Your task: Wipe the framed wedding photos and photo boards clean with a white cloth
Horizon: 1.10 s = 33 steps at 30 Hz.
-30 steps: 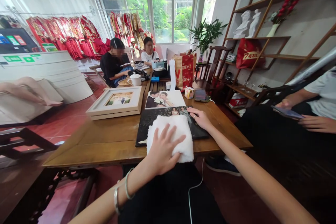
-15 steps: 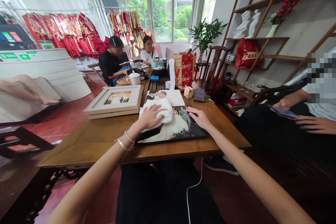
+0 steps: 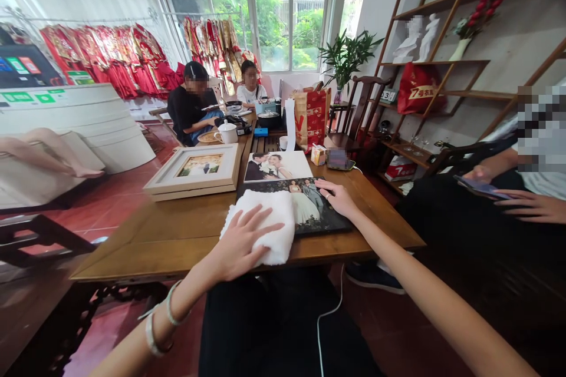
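Note:
My left hand (image 3: 247, 241) lies with fingers spread on a folded white towel (image 3: 277, 218). The towel covers the left part of a dark wedding photo panel (image 3: 325, 221) and hangs over toward the table's near edge. My right hand (image 3: 338, 197) rests open on the panel's right edge, a ring on one finger. Just behind the panel lies a second, light-coloured wedding photo (image 3: 278, 166) of a couple. To the left, framed pictures (image 3: 192, 171) are stacked on the table.
The wooden table (image 3: 150, 235) also bears a white lidded cup (image 3: 227, 132), a small box (image 3: 318, 155), a phone (image 3: 339, 159) with a cable, and a red paper bag (image 3: 312, 118). Two people sit at the far end. Another person holding a phone (image 3: 481, 187) sits at the right.
My left hand has drawn the towel toward me and slightly left, from the panel's upper part to its near edge. The light photo behind is uncovered. My right hand stays in place.

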{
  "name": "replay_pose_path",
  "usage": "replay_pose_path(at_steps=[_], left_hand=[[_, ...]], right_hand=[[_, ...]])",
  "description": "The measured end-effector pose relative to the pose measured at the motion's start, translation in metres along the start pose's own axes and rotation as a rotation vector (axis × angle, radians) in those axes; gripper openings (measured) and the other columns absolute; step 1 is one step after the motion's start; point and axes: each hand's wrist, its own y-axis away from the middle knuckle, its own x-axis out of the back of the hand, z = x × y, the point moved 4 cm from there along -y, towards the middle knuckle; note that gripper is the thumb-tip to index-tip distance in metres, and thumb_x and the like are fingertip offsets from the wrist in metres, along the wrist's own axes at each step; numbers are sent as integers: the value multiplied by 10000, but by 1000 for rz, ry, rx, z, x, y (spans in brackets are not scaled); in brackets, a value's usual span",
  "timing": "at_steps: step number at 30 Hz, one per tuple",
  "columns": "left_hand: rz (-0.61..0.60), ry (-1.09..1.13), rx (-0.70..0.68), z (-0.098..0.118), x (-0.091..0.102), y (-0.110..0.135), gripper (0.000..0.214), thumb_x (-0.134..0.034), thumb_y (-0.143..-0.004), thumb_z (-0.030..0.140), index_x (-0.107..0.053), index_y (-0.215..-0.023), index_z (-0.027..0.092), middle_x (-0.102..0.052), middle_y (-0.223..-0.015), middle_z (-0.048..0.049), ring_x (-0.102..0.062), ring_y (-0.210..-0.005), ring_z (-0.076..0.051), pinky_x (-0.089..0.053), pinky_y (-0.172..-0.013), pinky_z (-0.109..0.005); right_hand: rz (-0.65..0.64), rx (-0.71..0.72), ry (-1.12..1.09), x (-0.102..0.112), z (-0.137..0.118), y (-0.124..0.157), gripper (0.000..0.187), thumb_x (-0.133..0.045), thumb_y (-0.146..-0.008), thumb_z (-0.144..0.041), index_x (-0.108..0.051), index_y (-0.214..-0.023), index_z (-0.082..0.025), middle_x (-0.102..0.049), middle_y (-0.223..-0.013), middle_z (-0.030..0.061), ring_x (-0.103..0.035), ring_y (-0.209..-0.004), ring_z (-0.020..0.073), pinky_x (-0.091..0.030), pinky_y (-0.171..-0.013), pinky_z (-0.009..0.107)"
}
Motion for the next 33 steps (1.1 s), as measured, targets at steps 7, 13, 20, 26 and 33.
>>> replay_pose_path(at_steps=[7,13,20,26,33], left_hand=[[-31,31,-42,-28,6,-22,522,-489,-862,476,-415,-1371,386,-388,-1460,-24,-321,-1315,-328,-262,-1026,-510],[15,63,-10,-65,2,-62,480,-455,-888,465,-448,-1353,351,-402,-1440,-33,-301,-1314,-282,-212,-1060,-487],[75,86,-70,-83,1,-84,466,-462,-887,404,-498,-1327,253,-450,-1386,-63,-347,-1284,-238,-227,-1088,-401],[108,85,-93,-80,-1,-77,446,-447,-895,425,-527,-1301,260,-458,-1368,-76,-369,-1269,-272,-274,-1067,-441],[83,76,-86,-61,3,-38,457,-443,-902,452,-507,-1318,274,-432,-1388,-78,-348,-1293,-284,-273,-1075,-458]], right_hand=[[-15,15,1,1,1,0,297,-519,-815,-211,-706,-1046,-239,-653,-1198,38,-530,-1225,221,-348,-1099,459],[-14,14,-2,1,4,0,298,-521,-816,-208,-702,-1049,-241,-646,-1211,32,-527,-1227,214,-355,-1096,454],[-10,13,-4,0,5,0,299,-523,-816,-194,-701,-1053,-235,-645,-1212,35,-537,-1218,210,-360,-1094,442],[-3,9,-18,-1,6,-1,301,-511,-819,-180,-709,-1039,-237,-654,-1197,38,-534,-1220,218,-356,-1094,453],[9,-1,0,-1,2,-1,323,-493,-810,-140,-712,-1028,-234,-658,-1188,39,-541,-1213,211,-373,-1083,442]])
